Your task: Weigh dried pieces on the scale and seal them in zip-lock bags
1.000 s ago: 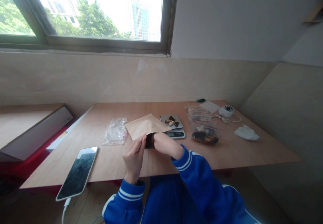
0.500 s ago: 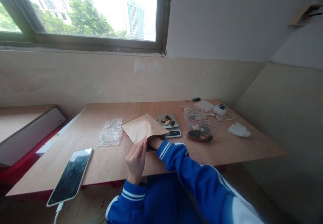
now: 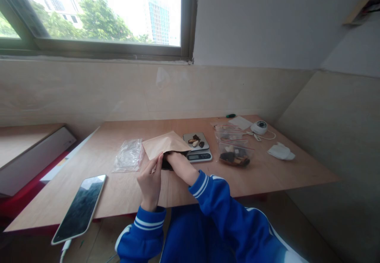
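Observation:
A brown kraft paper bag (image 3: pixel 164 143) lies tilted over the table, its mouth toward me and its inside dark. My left hand (image 3: pixel 150 180) pinches the near edge of that mouth. My right hand (image 3: pixel 178 162) reaches into the bag; the fingers are hidden inside, so what they hold does not show. Just right of the bag stands a small digital scale (image 3: pixel 209 151), with several dark and pale dried pieces (image 3: pixel 195 141) on its plate.
Clear zip bags with dark and pale pieces (image 3: pixel 234 156) lie right of the scale. Farther right are a white camera (image 3: pixel 259 127) and a crumpled tissue (image 3: pixel 281 151). On the left are an empty-looking clear plastic bag (image 3: pixel 128 156) and a phone (image 3: pixel 80 209) with a cable.
My right forearm has drawn partly out of the bag, so more of the wrist shows. My left hand and the bag's mouth have shifted slightly left, uncovering more of the scale.

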Demonstrator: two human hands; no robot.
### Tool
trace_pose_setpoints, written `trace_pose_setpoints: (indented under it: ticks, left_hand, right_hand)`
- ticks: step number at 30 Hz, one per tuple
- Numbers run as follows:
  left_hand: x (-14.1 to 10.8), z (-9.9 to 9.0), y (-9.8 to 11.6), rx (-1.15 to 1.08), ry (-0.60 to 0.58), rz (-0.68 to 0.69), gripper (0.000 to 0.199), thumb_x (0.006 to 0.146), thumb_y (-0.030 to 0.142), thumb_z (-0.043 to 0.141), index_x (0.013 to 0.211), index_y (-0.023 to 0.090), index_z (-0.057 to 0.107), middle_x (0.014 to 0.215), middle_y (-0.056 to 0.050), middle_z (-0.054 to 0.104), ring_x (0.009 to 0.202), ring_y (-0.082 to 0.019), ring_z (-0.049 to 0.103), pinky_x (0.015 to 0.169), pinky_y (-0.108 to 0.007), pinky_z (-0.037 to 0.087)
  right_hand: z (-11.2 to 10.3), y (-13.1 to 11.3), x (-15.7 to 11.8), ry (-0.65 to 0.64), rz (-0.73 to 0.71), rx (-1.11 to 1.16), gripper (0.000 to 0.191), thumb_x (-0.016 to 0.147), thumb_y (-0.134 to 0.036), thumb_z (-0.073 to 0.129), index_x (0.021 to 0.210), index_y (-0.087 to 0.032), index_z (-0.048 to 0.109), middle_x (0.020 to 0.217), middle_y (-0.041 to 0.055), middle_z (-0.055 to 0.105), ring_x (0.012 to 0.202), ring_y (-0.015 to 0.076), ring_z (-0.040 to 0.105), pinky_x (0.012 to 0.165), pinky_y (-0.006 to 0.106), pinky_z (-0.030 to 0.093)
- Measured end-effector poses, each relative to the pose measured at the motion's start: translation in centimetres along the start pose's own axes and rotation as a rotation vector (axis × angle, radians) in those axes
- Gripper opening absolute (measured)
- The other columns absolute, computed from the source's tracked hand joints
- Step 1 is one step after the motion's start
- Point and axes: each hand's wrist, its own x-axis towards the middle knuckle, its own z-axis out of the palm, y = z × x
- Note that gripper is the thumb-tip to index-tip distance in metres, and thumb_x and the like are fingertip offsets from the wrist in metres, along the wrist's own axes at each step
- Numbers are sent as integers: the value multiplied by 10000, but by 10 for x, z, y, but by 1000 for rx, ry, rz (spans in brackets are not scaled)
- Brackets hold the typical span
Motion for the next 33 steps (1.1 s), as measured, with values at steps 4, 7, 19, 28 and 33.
trace_pose_setpoints:
  ticks: [4, 7, 19, 28, 33]
  left_hand:
    - [2, 1, 0, -14, -22, -9, 238, 858, 342, 554, 1003, 229, 706, 980, -24, 730, 876, -195, 684, 760, -294, 529]
    - [3, 0, -2, -15, -29, -28, 237, 856, 352, 555, 995, 235, 708, 990, -22, 728, 895, -197, 681, 780, -299, 524]
    - [21, 31, -38, 28, 134, 82, 203, 859, 314, 564, 965, 211, 704, 932, -41, 731, 812, -155, 666, 766, -275, 502]
    - [2, 55, -83, 180, 244, 343, 178, 851, 199, 577, 1007, 201, 662, 879, -40, 725, 779, -148, 669, 735, -259, 512]
    - [4, 54, -79, 181, 205, 426, 211, 826, 142, 600, 1026, 195, 642, 896, -36, 722, 806, -148, 664, 768, -258, 502]
  right_hand:
    - [-7, 7, -11, -39, -5, 12, 290, 902, -47, 431, 1120, -119, 609, 1068, 115, 684, 948, 208, 664, 824, 284, 523]
    - [-14, 14, -19, -19, -39, 63, 254, 895, -39, 435, 970, -136, 658, 984, 86, 696, 920, 183, 654, 823, 279, 518]
    - [-50, 95, -69, 705, 252, 421, 127, 845, -289, 582, 864, -191, 661, 881, 49, 701, 858, 186, 653, 806, 310, 507]
    - [-17, 194, -34, 379, 378, 174, 174, 775, -116, 525, 859, -186, 661, 885, 55, 705, 855, 195, 645, 807, 337, 481]
    - [-2, 202, -42, 424, 408, 217, 255, 748, -96, 531, 968, -187, 623, 918, 53, 688, 847, 192, 640, 789, 335, 487]
